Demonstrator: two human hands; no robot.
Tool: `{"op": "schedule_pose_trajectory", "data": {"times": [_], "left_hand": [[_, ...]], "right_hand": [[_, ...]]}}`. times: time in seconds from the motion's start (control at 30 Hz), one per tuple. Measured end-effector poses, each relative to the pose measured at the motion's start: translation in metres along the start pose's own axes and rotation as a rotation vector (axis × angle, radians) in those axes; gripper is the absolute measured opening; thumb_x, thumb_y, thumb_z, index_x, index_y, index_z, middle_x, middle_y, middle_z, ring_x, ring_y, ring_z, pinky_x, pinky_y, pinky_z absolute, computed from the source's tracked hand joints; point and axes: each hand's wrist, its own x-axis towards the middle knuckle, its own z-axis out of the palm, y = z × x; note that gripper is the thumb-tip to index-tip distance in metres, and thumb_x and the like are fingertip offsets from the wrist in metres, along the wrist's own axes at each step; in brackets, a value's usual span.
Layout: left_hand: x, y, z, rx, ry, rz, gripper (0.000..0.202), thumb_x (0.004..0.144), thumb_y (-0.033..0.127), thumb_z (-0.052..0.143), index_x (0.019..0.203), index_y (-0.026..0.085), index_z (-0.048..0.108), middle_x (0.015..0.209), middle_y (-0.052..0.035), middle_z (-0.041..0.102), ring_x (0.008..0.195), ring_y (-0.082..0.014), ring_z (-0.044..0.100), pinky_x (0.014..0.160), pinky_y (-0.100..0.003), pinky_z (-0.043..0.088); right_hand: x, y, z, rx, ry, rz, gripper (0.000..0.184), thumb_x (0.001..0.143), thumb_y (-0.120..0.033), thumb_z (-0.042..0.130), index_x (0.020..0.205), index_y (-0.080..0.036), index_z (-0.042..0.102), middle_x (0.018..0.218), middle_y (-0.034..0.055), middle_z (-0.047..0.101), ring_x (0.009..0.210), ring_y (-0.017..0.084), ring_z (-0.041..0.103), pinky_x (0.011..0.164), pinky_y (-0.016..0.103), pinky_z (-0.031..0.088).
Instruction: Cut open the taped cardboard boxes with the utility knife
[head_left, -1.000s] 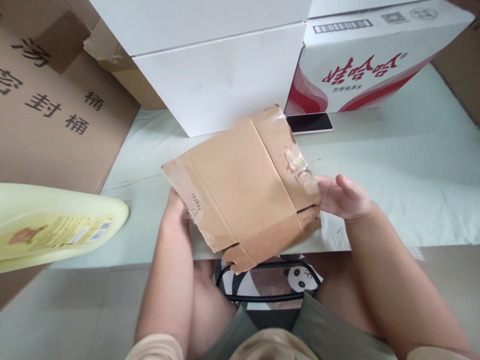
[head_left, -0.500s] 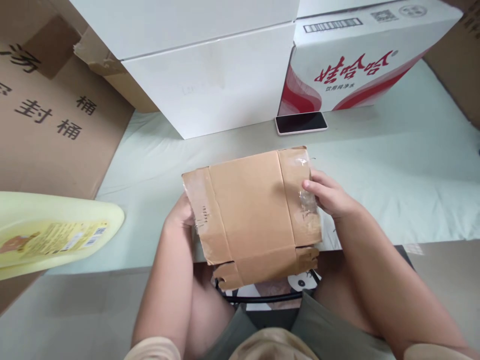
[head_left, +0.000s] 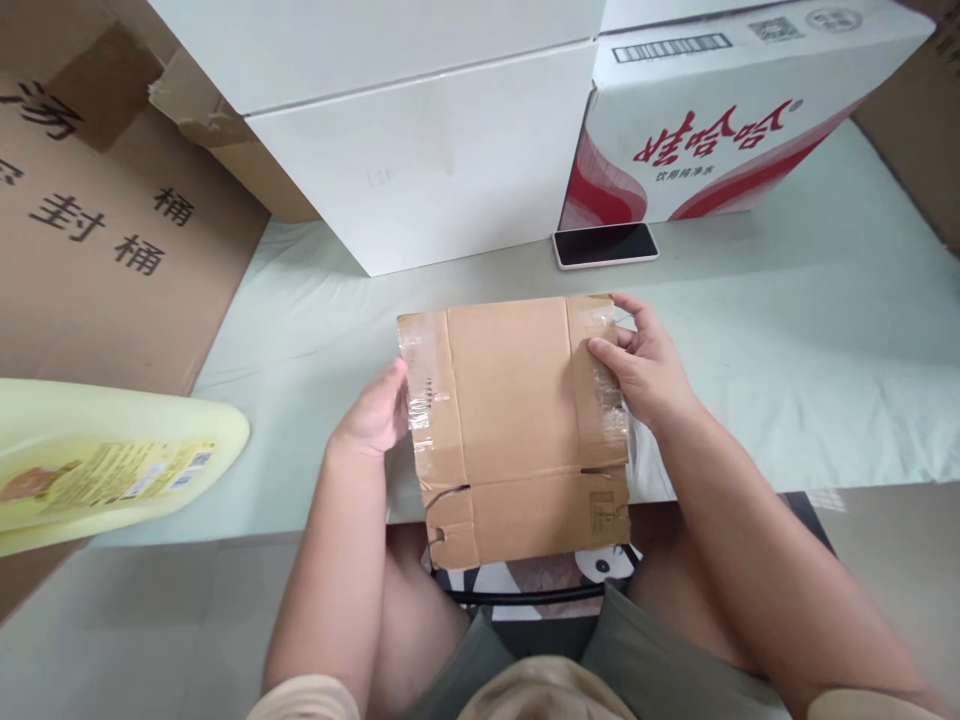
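A flattened brown cardboard box with creases, clear tape on its side flaps and torn slots is held up in front of me, its lower flap over my lap. My right hand grips its right edge, thumb on the near face and fingers at the back. My left hand is at the left edge, its fingers stretched out along the taped flap; part of them is hidden behind the cardboard.
A pale green cloth covers the surface before me. A phone lies near white boxes and a red-and-white carton. On the left are a yellow bottle and a large brown carton.
The cardboard has turned slightly, and its left edge has moved right and up. My left hand has loosened and come out from under it; my right hand has shifted higher along its edge.
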Motion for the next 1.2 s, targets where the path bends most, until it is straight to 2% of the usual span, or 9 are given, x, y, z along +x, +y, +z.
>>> {"op": "schedule_pose_trajectory", "data": {"times": [0.13, 0.27, 0.37, 0.53, 0.73, 0.83, 1.0, 1.1, 1.2], "left_hand": [[-0.005, 0.003, -0.002, 0.096, -0.049, -0.11, 0.055, 0.056, 0.036, 0.102, 0.101, 0.018, 0.076, 0.091, -0.0096, 0.083, 0.082, -0.0294, 0.08, 0.067, -0.033, 0.064], [0.0, 0.01, -0.013, -0.069, 0.191, 0.173, 0.049, 0.057, 0.029, 0.095, 0.101, 0.02, 0.075, 0.097, -0.0071, 0.084, 0.091, -0.0292, 0.081, 0.077, -0.036, 0.067], [0.009, 0.014, -0.02, -0.242, 0.397, 0.413, 0.033, 0.067, 0.024, 0.084, 0.099, 0.024, 0.073, 0.106, -0.0032, 0.084, 0.115, -0.026, 0.077, 0.098, -0.035, 0.063], [0.021, 0.012, -0.019, -0.321, 0.495, 0.458, 0.018, 0.075, 0.02, 0.076, 0.092, 0.026, 0.07, 0.118, -0.0014, 0.082, 0.14, -0.0234, 0.064, 0.114, -0.036, 0.056], [0.014, 0.015, -0.011, -0.24, 0.389, 0.395, 0.025, 0.074, 0.035, 0.081, 0.096, 0.026, 0.072, 0.117, -0.0006, 0.08, 0.144, -0.0281, 0.059, 0.11, -0.038, 0.055], [0.006, 0.022, -0.01, -0.309, 0.252, 0.337, 0.036, 0.078, 0.052, 0.074, 0.106, 0.028, 0.07, 0.113, -0.0024, 0.079, 0.132, -0.0298, 0.067, 0.094, -0.039, 0.061], [0.004, 0.028, -0.007, -0.338, 0.251, 0.237, 0.04, 0.081, 0.059, 0.063, 0.112, 0.036, 0.065, 0.114, -0.0028, 0.075, 0.111, -0.0263, 0.073, 0.084, -0.037, 0.064], [0.008, 0.026, -0.003, -0.296, 0.23, 0.206, 0.032, 0.077, 0.055, 0.066, 0.1, 0.032, 0.068, 0.102, -0.0047, 0.073, 0.096, -0.0244, 0.073, 0.08, -0.035, 0.063], [0.012, 0.023, 0.003, -0.304, 0.231, 0.162, 0.026, 0.074, 0.05, 0.067, 0.087, 0.027, 0.072, 0.086, -0.0066, 0.07, 0.081, -0.0223, 0.069, 0.069, -0.033, 0.062]], "right_hand": [[0.002, 0.0, -0.008, 0.018, 0.002, 0.023, 0.068, 0.075, -0.043, 0.087, 0.133, -0.031, 0.054, 0.074, -0.0083, 0.07, 0.058, 0.012, 0.064, 0.054, 0.024, 0.051], [0.011, -0.003, -0.029, 0.074, 0.082, 0.07, 0.041, 0.079, -0.051, 0.081, 0.107, -0.026, 0.065, 0.089, 0.0006, 0.077, 0.066, 0.015, 0.071, 0.058, 0.028, 0.057], [0.013, -0.007, -0.036, 0.133, 0.045, 0.087, 0.044, 0.076, -0.063, 0.079, 0.095, -0.025, 0.067, 0.09, 0.0039, 0.078, 0.071, 0.019, 0.074, 0.06, 0.031, 0.059], [-0.005, -0.002, -0.003, 0.059, -0.266, 0.136, 0.052, 0.072, -0.066, 0.084, 0.098, -0.024, 0.07, 0.085, 0.0027, 0.076, 0.047, 0.01, 0.053, 0.04, 0.025, 0.036], [-0.022, 0.008, 0.037, 0.127, -0.312, 0.227, 0.051, 0.06, -0.058, 0.095, 0.081, -0.019, 0.07, 0.067, -0.0016, 0.065, 0.043, 0.005, 0.037, 0.036, 0.023, 0.029], [-0.025, -0.002, 0.028, 0.132, -0.212, 0.178, 0.054, 0.057, -0.06, 0.097, 0.077, -0.019, 0.069, 0.061, -0.0023, 0.063, 0.039, 0.004, 0.036, 0.034, 0.022, 0.028], [-0.028, -0.041, -0.01, 0.082, 0.169, -0.129, 0.054, 0.056, -0.056, 0.101, 0.07, -0.021, 0.063, 0.053, -0.006, 0.055, 0.036, 0.005, 0.042, 0.032, 0.021, 0.036], [-0.025, -0.066, -0.051, 0.103, 0.537, -0.411, 0.04, 0.069, -0.038, 0.097, 0.08, -0.023, 0.062, 0.068, -0.0056, 0.065, 0.04, 0.005, 0.051, 0.035, 0.019, 0.043], [-0.021, -0.088, -0.108, 0.057, 0.873, -0.553, 0.027, 0.093, -0.013, 0.073, 0.08, -0.025, 0.052, 0.071, -0.0072, 0.067, 0.04, 0.003, 0.055, 0.039, 0.018, 0.048]]}}
